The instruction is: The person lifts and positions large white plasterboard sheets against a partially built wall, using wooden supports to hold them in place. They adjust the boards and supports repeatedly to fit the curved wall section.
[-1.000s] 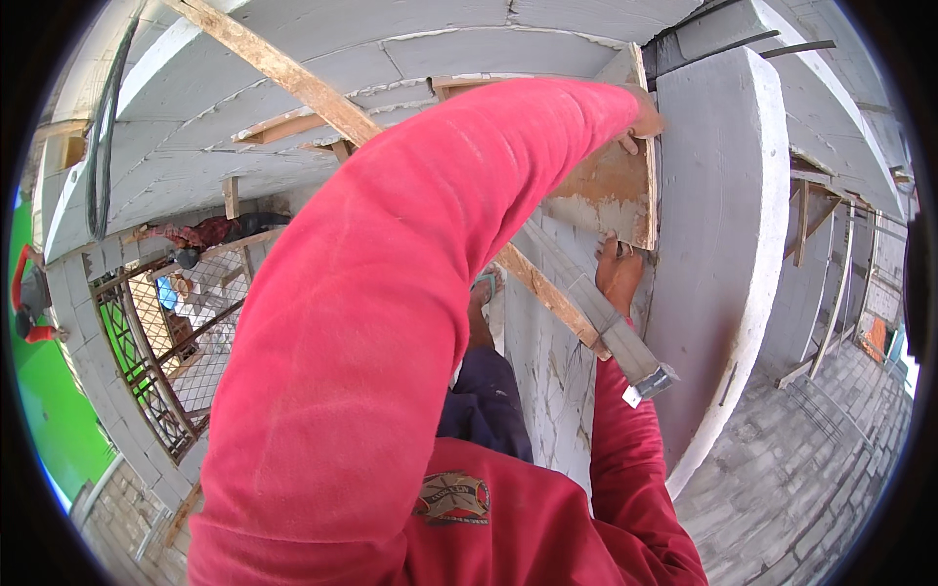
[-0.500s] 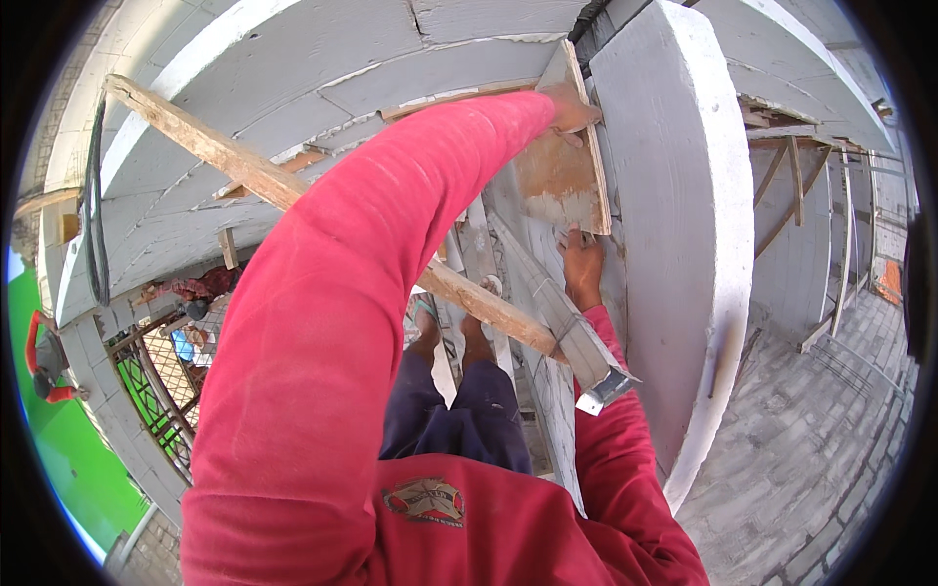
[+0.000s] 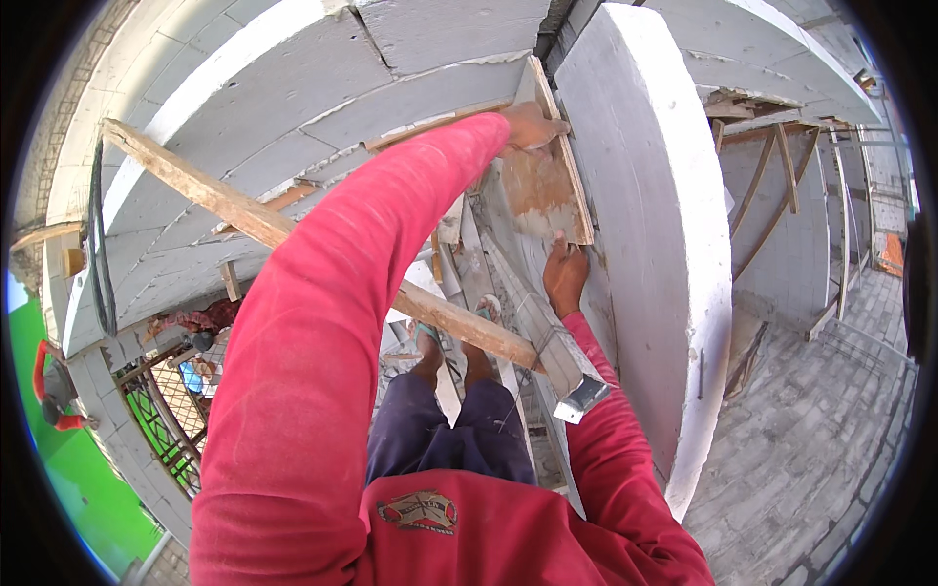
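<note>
A worn brown plywood board point(image 3: 543, 190) stands tilted against the block wall, with pale mortar smears along its lower part. My left hand point(image 3: 533, 127), at the end of a red sleeve reaching across the view, is closed over the board's upper right edge. Below, my right hand point(image 3: 565, 277) pinches the board's bottom edge, fingertips on the near face. A long wooden pole point(image 3: 459, 320) runs crosswise under my left arm. Beside my right forearm lies a grey metal-tipped beam point(image 3: 562, 366), tied to the pole's end.
A thick white wall panel point(image 3: 650, 195) rises close on my right. Block walling point(image 3: 264, 107) spans the far left. Underfoot are narrow planks point(image 3: 447, 391). Other people are at left, one in red sleeves point(image 3: 59, 391). Grey paving point(image 3: 801, 420) lies below at right.
My view has shifted, so the board, pole and white panel sit farther left in the picture. Both hands keep their places on the board.
</note>
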### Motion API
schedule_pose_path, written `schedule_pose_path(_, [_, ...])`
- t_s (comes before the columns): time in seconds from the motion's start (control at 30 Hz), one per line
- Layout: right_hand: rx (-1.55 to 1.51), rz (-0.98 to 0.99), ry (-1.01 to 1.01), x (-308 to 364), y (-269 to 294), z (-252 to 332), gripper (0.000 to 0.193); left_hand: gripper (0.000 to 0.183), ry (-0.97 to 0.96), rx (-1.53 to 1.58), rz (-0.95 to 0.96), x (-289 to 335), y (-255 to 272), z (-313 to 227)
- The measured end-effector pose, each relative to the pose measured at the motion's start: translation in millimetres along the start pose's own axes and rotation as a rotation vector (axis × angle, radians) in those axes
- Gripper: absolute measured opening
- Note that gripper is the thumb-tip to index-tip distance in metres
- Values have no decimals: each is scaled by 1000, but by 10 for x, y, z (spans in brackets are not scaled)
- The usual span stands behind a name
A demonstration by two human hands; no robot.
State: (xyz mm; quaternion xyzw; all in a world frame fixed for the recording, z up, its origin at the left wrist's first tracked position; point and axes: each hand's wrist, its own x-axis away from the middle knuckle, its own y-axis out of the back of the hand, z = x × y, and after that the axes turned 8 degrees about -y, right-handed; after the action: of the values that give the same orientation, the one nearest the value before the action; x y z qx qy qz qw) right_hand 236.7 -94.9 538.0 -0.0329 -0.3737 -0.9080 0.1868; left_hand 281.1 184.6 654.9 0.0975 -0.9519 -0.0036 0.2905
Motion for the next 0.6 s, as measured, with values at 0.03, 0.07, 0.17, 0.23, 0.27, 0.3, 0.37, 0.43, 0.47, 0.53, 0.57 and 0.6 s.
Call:
schedule_pose_path(0.03, [37, 18, -33, 1, 5, 6, 46, 71, -34, 30, -9, -22, -3, 36])
schedule_pose_path(0.07, [60, 23, -46, -2, 7, 17, 46, 72, -56, 58, -29, -43, -6, 66])
schedule_pose_path(0.17, [64, -8, -76, 6, -15, 62, 46, 74, -40, 85, -20, -95, 4, 113])
schedule_pose_path(0.23, [34, -15, -112, 16, -36, 92, 47, 75, -16, 55, 13, -113, 17, 111])
schedule_pose_path(0.27, [13, -2, -140, 22, -46, 105, 48, 75, -11, 24, 32, -117, 26, 101])
schedule_pose_path(0.3, [-15, 7, -168, 25, -52, 118, 48, 76, -6, -3, 28, -115, 31, 92])
schedule_pose_path(0.37, [-48, 29, -209, 28, -58, 140, 50, 75, -25, 23, 38, -103, 36, 73])
schedule_pose_path(0.43, [-62, 42, -221, 27, -55, 160, 52, 74, -29, 39, 31, -86, 31, 65])
schedule_pose_path(0.47, [-55, 47, -212, 23, -48, 166, 53, 74, -23, 41, 30, -80, 25, 66])
schedule_pose_path(0.53, [-56, 76, -246, 16, -34, 168, 54, 73, -17, 49, 15, -74, 12, 79])
schedule_pose_path(0.57, [-64, 100, -289, 11, -23, 161, 55, 72, -18, 54, 1, -76, 6, 89])
schedule_pose_path(0.6, [-90, 117, -331, 1, -14, 148, 55, 72, -24, 57, -8, -83, 0, 99])
